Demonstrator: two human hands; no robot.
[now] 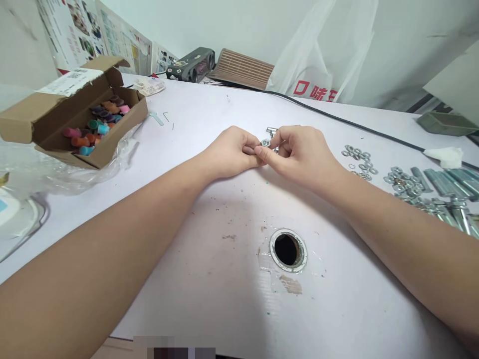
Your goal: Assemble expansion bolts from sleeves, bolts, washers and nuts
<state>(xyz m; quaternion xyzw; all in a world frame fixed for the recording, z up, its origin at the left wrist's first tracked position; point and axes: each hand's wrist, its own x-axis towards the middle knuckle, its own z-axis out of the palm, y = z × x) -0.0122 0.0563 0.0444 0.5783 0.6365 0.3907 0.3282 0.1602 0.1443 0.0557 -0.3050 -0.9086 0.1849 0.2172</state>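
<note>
Near the middle of the table, my left hand [234,152] and my right hand [301,154] meet with their fingers closed. A small silver hex nut [265,142] shows between the fingertips of both hands, pinched there. Whether a bolt runs through the nut is hidden by my fingers. Just behind it, a shiny metal bolt-like piece [271,130] lies on the table, partly covered by my right hand. More metal shows under the right fingers, too hidden to name.
At right lie washers [357,152], hex nuts [406,182], metal sleeves [441,182] and bolts [462,214]. A ringed hole [288,250] opens in the table. An open cardboard box [123,122] holds coloured caps at left. A black cable [337,118] crosses behind, near a plastic bag [325,55].
</note>
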